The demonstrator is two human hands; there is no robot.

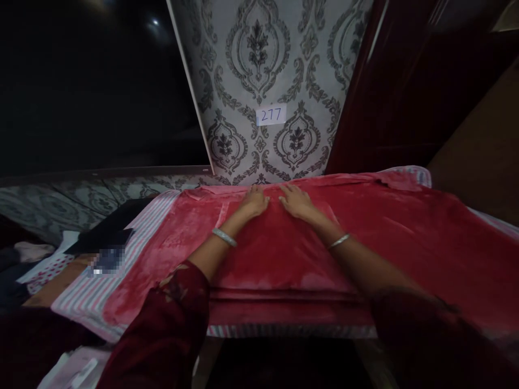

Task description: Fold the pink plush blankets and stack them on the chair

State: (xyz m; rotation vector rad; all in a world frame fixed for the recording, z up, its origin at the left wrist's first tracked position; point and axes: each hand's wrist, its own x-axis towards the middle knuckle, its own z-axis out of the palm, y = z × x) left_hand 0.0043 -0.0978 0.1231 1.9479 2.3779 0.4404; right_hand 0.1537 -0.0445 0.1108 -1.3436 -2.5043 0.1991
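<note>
A red plush garment (279, 248) lies spread across the covered table, its body in the middle and wide parts reaching out to both sides. Near its far edge my left hand (255, 201) rests flat on the cloth, fingers stretched toward the wall. My right hand (297, 201) lies just beside it on the same far edge, fingers also extended. Neither hand grips anything. Layered folds show along the garment's near edge. Beneath it, a striped cloth (156, 216) shows at the left, along the front and at the far right corner.
A large dark screen (101, 92) stands at the left, before patterned wallpaper (259, 48) bearing a paper label (271, 114) reading 277. Dark red glossy wood (389, 97) rises at the right. Dark items and papers (48, 270) lie at the left, beside the striped cloth.
</note>
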